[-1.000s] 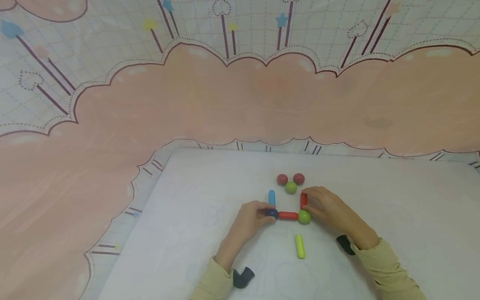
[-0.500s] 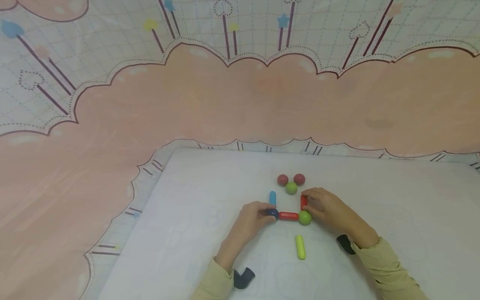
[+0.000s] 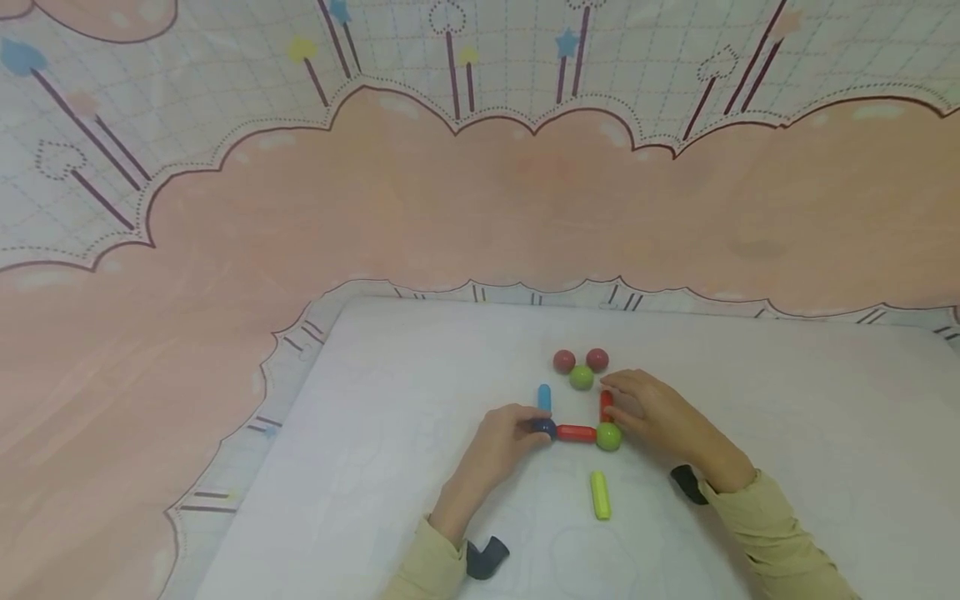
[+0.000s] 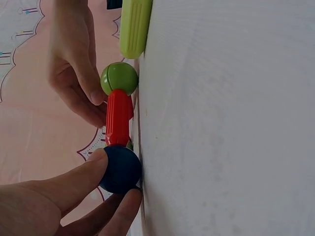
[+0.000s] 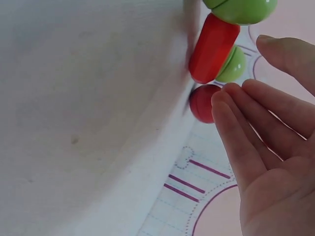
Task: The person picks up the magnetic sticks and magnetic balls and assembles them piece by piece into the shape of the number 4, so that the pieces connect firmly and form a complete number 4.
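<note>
My left hand [image 3: 504,435] pinches a dark blue ball [image 4: 121,169] between thumb and fingers. A red rod [image 3: 576,433] joins this ball to a green ball [image 3: 608,437] on its right. From the blue ball a light blue rod [image 3: 544,397] points toward the far side. Another red rod [image 5: 214,48] extends the same way from the green ball, making a U shape. My right hand [image 3: 663,418] is beside that second red rod, thumb and fingers parted, with a gap to the rod in the right wrist view.
Just beyond the U lie two red balls [image 3: 564,361] and a green ball [image 3: 581,377], close together. A yellow-green rod [image 3: 600,495] lies on the near side. Everything sits on a white tabletop [image 3: 412,358], with a patterned peach cloth [image 3: 450,208] behind it.
My right fingers and thumb have let go of the second red rod and spread apart. The left hand keeps its pinch on the dark blue ball.
</note>
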`<state>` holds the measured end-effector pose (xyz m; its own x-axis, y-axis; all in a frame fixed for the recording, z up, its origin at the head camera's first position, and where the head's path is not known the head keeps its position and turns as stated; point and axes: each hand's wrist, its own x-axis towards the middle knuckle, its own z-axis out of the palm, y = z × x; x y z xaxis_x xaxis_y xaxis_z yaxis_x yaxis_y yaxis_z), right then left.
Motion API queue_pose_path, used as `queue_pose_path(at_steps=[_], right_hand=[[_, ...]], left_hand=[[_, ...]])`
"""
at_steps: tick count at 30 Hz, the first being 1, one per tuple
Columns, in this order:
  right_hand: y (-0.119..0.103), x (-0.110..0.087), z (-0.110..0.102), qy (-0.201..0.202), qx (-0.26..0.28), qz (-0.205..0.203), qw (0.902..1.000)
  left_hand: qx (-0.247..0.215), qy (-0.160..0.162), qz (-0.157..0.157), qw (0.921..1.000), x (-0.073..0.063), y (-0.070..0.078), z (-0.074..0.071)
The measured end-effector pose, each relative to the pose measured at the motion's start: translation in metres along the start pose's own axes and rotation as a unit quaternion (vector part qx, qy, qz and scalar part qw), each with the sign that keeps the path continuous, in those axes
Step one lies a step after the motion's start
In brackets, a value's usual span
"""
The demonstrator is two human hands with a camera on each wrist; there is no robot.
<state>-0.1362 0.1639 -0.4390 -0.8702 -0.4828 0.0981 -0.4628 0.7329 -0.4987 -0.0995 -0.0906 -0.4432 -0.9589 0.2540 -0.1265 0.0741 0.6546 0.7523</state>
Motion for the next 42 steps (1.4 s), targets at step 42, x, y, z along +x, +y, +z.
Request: queue_pose_path(at_steps=[42], right_hand=[[-0.016,0.040,0.002,-0.020,-0.030,-0.019,0.9992]], left_hand=[[-0.014,0.001,-0.001,0.9999,0.003,-0.004,0.003]])
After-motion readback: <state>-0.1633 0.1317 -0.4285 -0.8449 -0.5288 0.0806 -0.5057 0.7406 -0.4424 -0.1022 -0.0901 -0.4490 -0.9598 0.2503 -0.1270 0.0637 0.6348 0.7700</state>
